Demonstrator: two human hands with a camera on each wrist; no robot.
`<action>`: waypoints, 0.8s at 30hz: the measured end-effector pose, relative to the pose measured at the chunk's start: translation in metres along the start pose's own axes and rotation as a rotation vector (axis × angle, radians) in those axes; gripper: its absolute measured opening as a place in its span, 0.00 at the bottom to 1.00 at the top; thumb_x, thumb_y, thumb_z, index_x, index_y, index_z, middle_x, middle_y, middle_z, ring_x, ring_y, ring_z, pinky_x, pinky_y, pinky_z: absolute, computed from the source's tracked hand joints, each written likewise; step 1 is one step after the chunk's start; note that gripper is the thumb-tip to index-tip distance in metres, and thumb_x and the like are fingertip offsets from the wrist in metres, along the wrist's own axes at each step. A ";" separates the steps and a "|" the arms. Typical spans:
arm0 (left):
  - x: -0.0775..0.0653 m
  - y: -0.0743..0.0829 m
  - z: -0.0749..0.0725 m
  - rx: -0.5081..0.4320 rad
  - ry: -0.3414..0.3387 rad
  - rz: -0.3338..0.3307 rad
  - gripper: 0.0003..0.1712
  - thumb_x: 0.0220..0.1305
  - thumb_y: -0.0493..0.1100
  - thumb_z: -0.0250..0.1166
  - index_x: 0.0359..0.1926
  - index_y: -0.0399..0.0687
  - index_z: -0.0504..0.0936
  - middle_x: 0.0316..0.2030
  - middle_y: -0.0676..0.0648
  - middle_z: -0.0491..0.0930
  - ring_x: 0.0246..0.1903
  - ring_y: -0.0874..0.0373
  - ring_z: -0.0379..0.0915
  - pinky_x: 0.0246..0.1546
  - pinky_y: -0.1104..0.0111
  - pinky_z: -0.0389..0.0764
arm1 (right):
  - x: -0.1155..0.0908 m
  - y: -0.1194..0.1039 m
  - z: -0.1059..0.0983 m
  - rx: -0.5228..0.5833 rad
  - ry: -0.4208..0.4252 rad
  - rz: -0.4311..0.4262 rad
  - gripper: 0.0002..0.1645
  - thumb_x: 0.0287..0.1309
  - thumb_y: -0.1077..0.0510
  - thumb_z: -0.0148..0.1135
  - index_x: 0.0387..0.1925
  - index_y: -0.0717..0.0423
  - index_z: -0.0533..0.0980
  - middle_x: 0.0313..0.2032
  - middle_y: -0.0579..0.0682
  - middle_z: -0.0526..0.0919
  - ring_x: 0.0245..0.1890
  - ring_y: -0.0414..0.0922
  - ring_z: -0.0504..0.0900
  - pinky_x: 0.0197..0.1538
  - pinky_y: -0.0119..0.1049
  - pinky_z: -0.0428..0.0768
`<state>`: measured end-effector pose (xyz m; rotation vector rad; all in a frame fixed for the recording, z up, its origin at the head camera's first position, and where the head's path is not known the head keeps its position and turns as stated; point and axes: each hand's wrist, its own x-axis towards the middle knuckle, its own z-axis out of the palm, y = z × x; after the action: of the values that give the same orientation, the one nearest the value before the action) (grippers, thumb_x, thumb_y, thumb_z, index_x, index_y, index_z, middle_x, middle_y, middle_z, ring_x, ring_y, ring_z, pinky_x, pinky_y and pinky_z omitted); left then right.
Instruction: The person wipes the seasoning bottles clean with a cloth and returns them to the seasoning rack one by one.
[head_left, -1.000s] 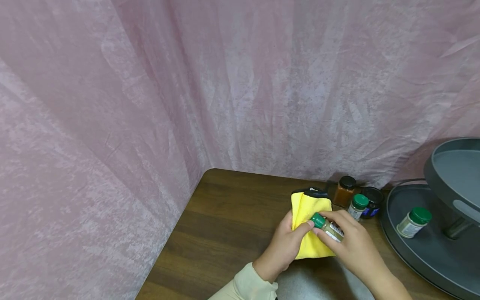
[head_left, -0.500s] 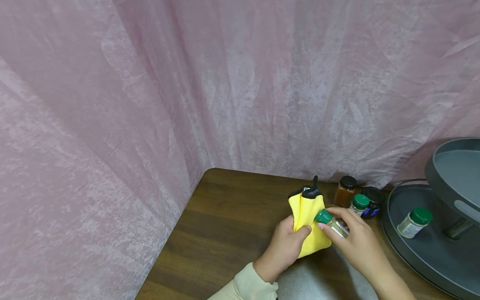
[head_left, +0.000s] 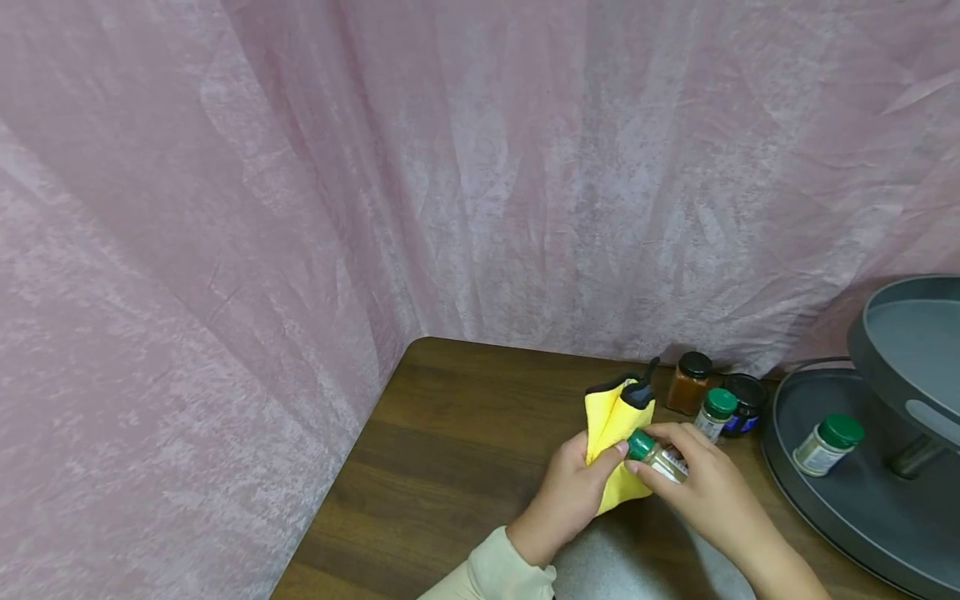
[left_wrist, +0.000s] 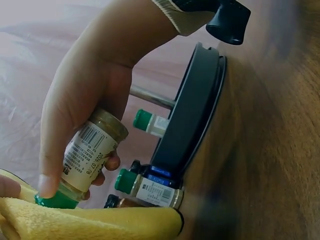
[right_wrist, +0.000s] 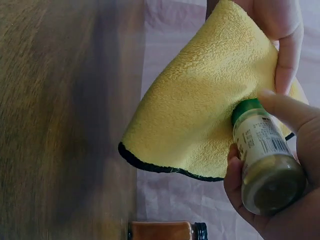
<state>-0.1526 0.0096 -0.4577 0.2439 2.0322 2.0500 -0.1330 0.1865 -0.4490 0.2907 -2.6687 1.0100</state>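
Note:
My left hand (head_left: pixel 562 492) grips a yellow cloth (head_left: pixel 611 421) with black edging, folded and held up over the table. In my right hand (head_left: pixel 708 483) is a small spice jar (head_left: pixel 663 458) with a green cap, tilted so that its cap lies against the cloth. The left wrist view shows the jar (left_wrist: pixel 90 155) with its printed label and barcode outward, the thumb up by the cap. Seen from the right wrist, the cloth (right_wrist: pixel 200 105) drapes behind the green cap (right_wrist: pixel 245 109), and the jar's base faces the camera.
Behind my right hand stand an amber jar (head_left: pixel 688 385) with a black lid, another green-capped jar (head_left: pixel 716 410) and a dark jar (head_left: pixel 745 404). To the right, a grey two-tier round tray (head_left: pixel 795 517) carries a green-capped jar (head_left: pixel 828 446). A pink curtain (head_left: pixel 480 208) hangs behind the wooden table (head_left: pixel 435 442).
The cloth, spread wider a second ago, is now folded narrower in my left hand. The jar's cap moved slightly away half a second ago and is back near the left thumb.

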 end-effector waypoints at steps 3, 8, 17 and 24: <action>0.003 0.000 -0.002 -0.075 -0.002 -0.017 0.16 0.72 0.51 0.61 0.51 0.45 0.80 0.41 0.48 0.87 0.36 0.61 0.84 0.38 0.68 0.85 | 0.000 -0.001 0.000 0.031 -0.023 -0.007 0.30 0.55 0.47 0.76 0.57 0.51 0.77 0.47 0.47 0.81 0.36 0.36 0.76 0.32 0.28 0.77; 0.006 0.002 -0.004 -0.186 0.003 -0.058 0.20 0.73 0.54 0.59 0.55 0.47 0.77 0.43 0.46 0.87 0.37 0.59 0.85 0.39 0.66 0.86 | -0.001 -0.001 0.002 0.047 0.036 -0.034 0.30 0.53 0.51 0.77 0.58 0.50 0.78 0.44 0.44 0.78 0.38 0.33 0.73 0.34 0.27 0.78; 0.002 0.007 -0.004 -0.286 -0.014 -0.085 0.23 0.73 0.55 0.58 0.58 0.45 0.74 0.45 0.45 0.85 0.40 0.57 0.85 0.41 0.65 0.85 | -0.001 -0.006 0.003 0.055 0.122 -0.017 0.31 0.51 0.51 0.79 0.57 0.52 0.80 0.40 0.42 0.82 0.34 0.30 0.74 0.36 0.27 0.78; -0.001 0.005 0.000 -0.278 -0.044 -0.108 0.19 0.71 0.48 0.59 0.58 0.44 0.75 0.48 0.46 0.85 0.44 0.54 0.85 0.44 0.63 0.85 | 0.003 -0.007 0.002 0.094 0.127 0.053 0.29 0.56 0.49 0.76 0.57 0.54 0.78 0.42 0.48 0.85 0.38 0.30 0.78 0.41 0.23 0.80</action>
<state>-0.1520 0.0091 -0.4523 0.1226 1.6706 2.2043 -0.1338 0.1802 -0.4452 0.1688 -2.5322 1.1332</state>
